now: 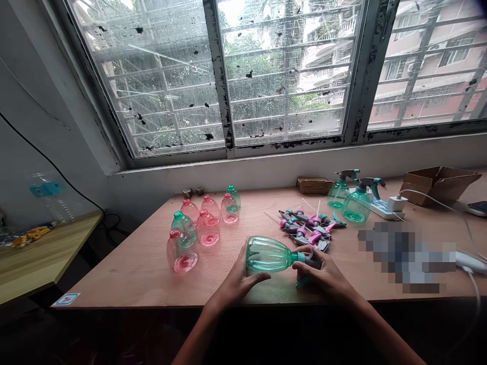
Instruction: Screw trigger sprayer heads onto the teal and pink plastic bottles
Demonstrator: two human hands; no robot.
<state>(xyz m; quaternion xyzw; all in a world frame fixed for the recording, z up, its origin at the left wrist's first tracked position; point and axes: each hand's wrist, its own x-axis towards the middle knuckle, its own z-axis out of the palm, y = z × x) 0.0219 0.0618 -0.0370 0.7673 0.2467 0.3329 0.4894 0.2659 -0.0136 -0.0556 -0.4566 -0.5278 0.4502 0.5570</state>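
the green bottle [270,255] lies on its side between the two hands, base toward the left hand [236,280], neck toward the right hand [326,276]. the left hand cups the base end, thumb along the near side and fingers curled over the far side. the right hand is closed round the spray head [312,261] at the bottle's neck; how far that head sits on the neck is hidden. both hands rest near the front edge of the table [133,268]. just beyond the right hand lies a pile of loose trigger heads [307,229]. beyond the left hand stands a cluster of pink and green bottles [198,228], well apart from it.
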